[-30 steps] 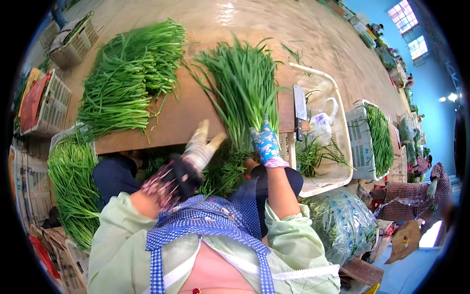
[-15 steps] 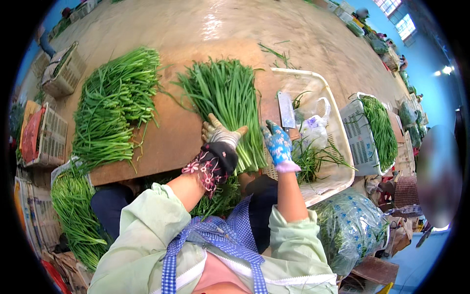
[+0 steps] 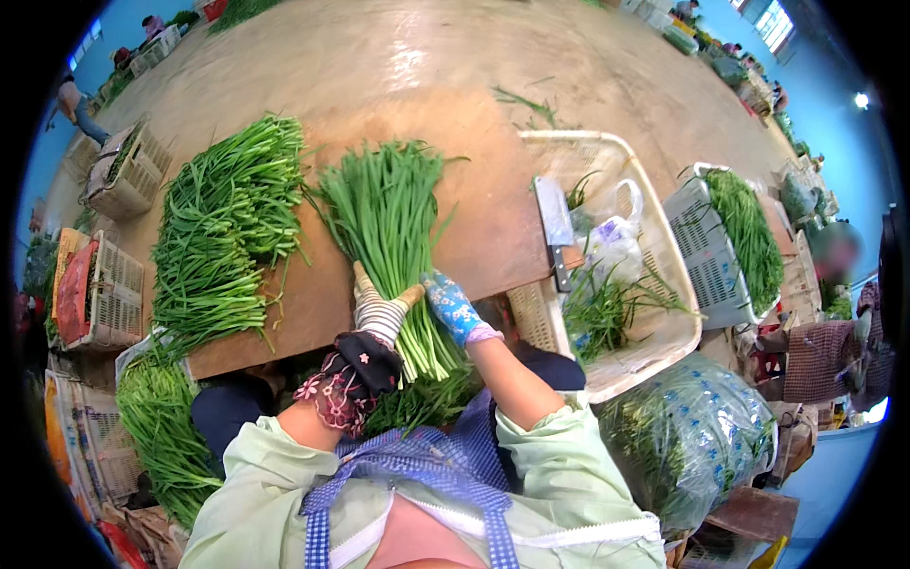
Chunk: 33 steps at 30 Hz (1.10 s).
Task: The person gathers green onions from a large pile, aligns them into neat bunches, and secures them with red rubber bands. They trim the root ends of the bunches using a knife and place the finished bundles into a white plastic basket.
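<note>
A thick bunch of garlic chives [image 3: 384,209] lies over the near part of the brown board [image 3: 483,213], its pale stem ends hanging past the near edge toward my lap. Wrapped around its lower part is my left hand [image 3: 379,311], in a striped glove with a dark flowered cuff. My right hand [image 3: 451,305], in a blue flowered glove, rests against the bunch's right side with fingers stretched out. To the left, a large pile of chives [image 3: 227,232] covers the board. A cleaver [image 3: 554,213] with a black handle lies at the board's right edge.
A white plastic basket [image 3: 689,313] at right holds loose greens and a plastic bag [image 3: 616,237]. Beyond it stands a grey crate [image 3: 701,247] of greens. A clear bag of greens [image 3: 682,441] sits at lower right. More chives [image 3: 161,427] fill a container at lower left.
The bunch has moved left and toward me with my left hand around it, its stem ends now past the board's edge. My right hand has come left against its side.
</note>
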### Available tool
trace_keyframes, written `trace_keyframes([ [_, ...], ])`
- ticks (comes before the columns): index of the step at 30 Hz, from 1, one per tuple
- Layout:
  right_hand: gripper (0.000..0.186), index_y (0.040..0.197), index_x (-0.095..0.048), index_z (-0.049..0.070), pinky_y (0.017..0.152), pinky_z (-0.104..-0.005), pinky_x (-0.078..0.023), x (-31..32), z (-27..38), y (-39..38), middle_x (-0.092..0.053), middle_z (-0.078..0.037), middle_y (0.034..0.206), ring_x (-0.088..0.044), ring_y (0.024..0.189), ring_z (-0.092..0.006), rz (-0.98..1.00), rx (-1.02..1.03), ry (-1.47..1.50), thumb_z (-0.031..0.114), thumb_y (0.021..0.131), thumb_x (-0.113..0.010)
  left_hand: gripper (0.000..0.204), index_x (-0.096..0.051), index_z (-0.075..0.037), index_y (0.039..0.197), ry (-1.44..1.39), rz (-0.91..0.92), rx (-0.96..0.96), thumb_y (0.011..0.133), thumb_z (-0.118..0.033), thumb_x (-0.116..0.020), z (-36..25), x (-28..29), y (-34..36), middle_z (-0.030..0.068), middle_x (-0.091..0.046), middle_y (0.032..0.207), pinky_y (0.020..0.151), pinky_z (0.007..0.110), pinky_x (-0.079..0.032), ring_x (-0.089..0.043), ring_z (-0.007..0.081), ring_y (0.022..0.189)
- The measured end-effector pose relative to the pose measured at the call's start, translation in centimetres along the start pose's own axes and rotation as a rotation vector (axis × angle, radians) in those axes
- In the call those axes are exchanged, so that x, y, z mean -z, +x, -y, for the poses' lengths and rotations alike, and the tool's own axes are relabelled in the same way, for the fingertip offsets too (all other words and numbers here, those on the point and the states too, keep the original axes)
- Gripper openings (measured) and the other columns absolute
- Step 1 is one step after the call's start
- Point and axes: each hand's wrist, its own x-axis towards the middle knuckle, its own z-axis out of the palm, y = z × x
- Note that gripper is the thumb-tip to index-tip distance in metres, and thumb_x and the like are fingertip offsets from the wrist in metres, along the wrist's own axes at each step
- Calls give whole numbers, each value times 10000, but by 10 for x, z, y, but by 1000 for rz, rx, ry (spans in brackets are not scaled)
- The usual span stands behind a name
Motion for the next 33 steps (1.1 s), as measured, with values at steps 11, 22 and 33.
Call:
trace_keyframes([
  [11,420,1167,-572,69,889,-408,-437,61,29,-42,-600,-183,1106,-571,1022,-325,-319,151,-207,371,883,-507,1329,12,-118,1452,49,-16,267,507,-477,-850,-1,7,19,236,-128,1467,1097,386,-235,-230,350,1337],
  [22,312,1075,-630,25,825,-298,-482,-14,33,-140,-646,-115,1030,-618,877,-201,542,610,564,260,911,-506,1342,17,-41,1437,32,68,205,507,-477,-846,-6,14,21,245,-142,1462,1108,368,-203,-196,330,1353],
  [33,270,1064,-616,59,778,-336,-489,99,33,-121,-642,-123,974,-619,861,-274,-22,252,25,217,889,-484,1324,48,-83,1447,127,-2,265,540,-453,-842,-14,22,14,241,-203,1446,1078,380,-252,-272,317,1319],
])
